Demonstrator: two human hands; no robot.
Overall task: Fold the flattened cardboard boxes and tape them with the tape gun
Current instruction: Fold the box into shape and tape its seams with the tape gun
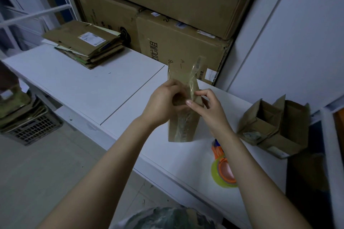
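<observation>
I hold a small flattened cardboard box (pixel 183 126) upright above the white table (pixel 89 83); old clear tape runs down its face. My left hand (pixel 163 102) grips its left side at mid-height, fingers curled round it. My right hand (pixel 206 106) pinches the tape strip at the box's right edge. The tape gun (pixel 222 165), orange with a yellowish roll, lies on the table under my right forearm. A stack of flattened boxes (pixel 83 42) sits at the table's far left.
Two folded open boxes (pixel 273 126) stand at the table's right end. Large cartons (pixel 178 42) are stacked against the back. A dark plastic crate (pixel 31 128) with cardboard sits on the floor at left. A white wall panel rises at right.
</observation>
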